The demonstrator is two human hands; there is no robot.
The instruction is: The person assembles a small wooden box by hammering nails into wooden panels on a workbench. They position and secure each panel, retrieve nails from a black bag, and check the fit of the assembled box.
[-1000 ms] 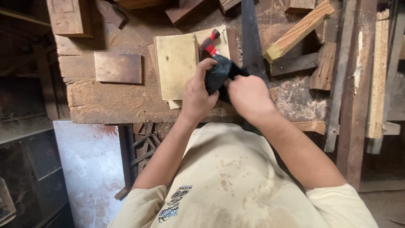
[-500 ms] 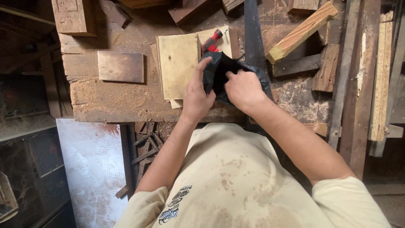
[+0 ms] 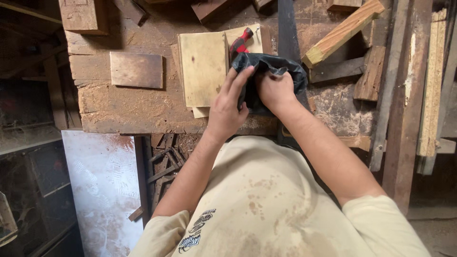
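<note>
A crumpled black plastic bag (image 3: 281, 66) lies on the dusty wooden workbench (image 3: 133, 109), held by both hands. My left hand (image 3: 229, 102) grips its left edge with the fingers spread up over the plastic. My right hand (image 3: 273, 88) is pushed into the bag's mouth, its fingers hidden inside. Just left of the bag lie pale plywood sheets (image 3: 202, 66), and a red-handled tool (image 3: 240, 42) pokes out behind the bag.
A dark saw blade (image 3: 287, 24) runs away from me behind the bag. A light wood strip (image 3: 342, 32) lies diagonally at right, a brown board (image 3: 136, 69) at left. Timber lengths (image 3: 431, 85) lean on the right. A white panel (image 3: 102, 181) stands below the bench.
The bag was bunched tight between both hands; it has since been pulled open and spread, my left hand's fingers have lifted along its edge, and my right hand has gone into it.
</note>
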